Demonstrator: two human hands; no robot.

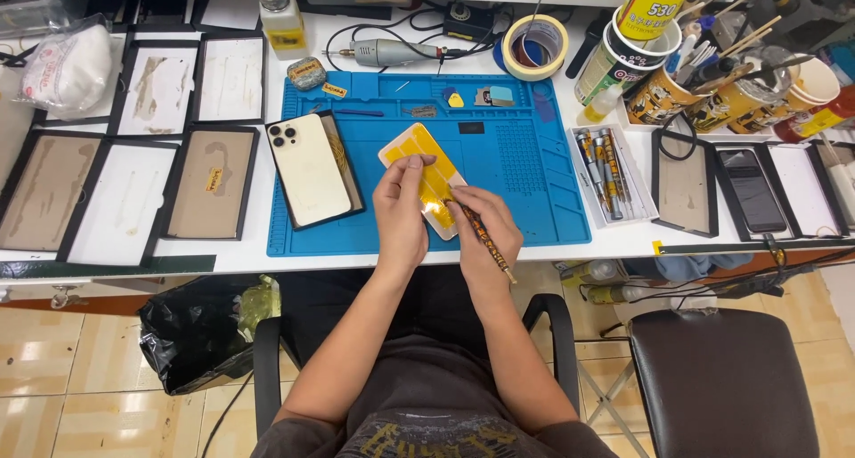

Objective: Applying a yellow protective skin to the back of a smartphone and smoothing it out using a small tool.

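A flat phone-shaped part covered in yellow film [424,169] lies tilted on the blue work mat [517,164]. My left hand [401,210] presses down on its lower left side, fingers over the film. My right hand [488,234] grips a slim patterned hand tool [484,235] like a pen, its tip touching the part's lower right edge. A cream-gold phone back with a camera cluster [307,166] rests on a dark tray at the mat's left edge.
Several black trays with panels [142,164] cover the left of the white bench. A box of screwdrivers [606,169], a tape roll [534,47], cups of tools [704,84] and a dark phone [753,189] sit right. A black chair [721,378] stands beside me.
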